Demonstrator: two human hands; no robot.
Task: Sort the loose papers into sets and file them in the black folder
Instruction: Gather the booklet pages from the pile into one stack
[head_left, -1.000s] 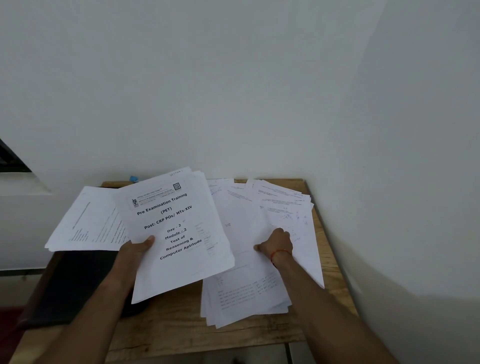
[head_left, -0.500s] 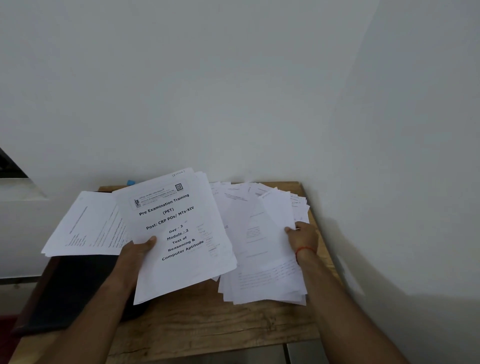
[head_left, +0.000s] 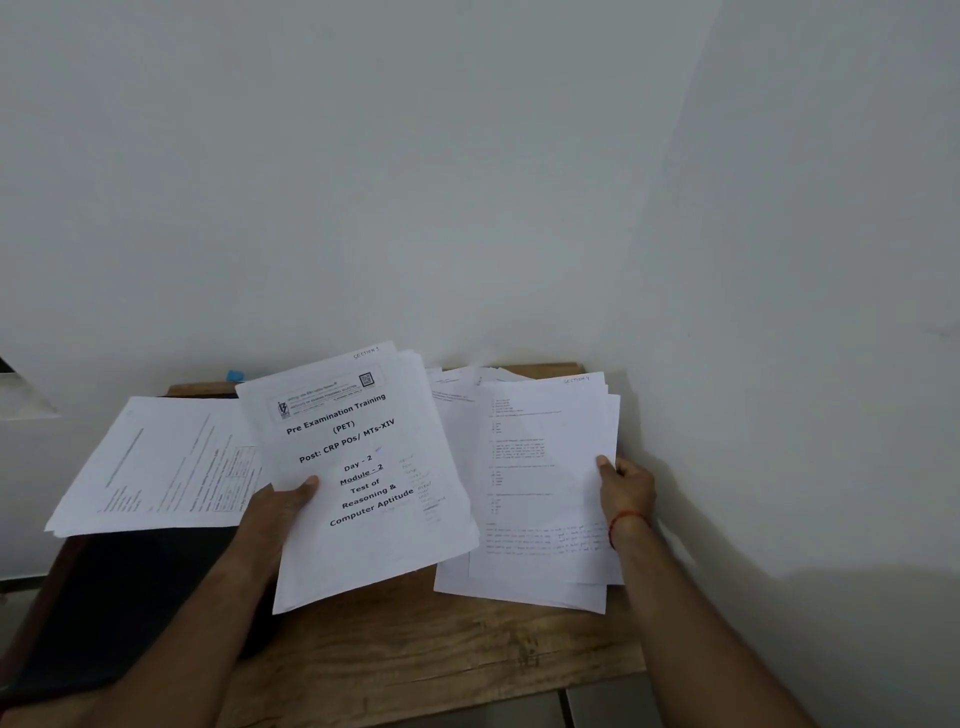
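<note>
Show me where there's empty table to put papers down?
Bare wood shows on the table along its near edge, between the black folder and the paper pile, partly under the held booklet. Everywhere else is crowded: loose sheets cover the left, the pile covers the right.

Plain study corner: small wooden table (head_left: 415, 660), bare white walls (head_left: 467, 182), exam papers (head_left: 358, 467).

Titled white set (head_left: 358, 467) held tilted, loose papers (head_left: 540, 493) fanned right, black folder (head_left: 130, 597) lying left

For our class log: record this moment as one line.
left hand: holds titled set | right hand: pinches top sheet | black folder: on table
</note>
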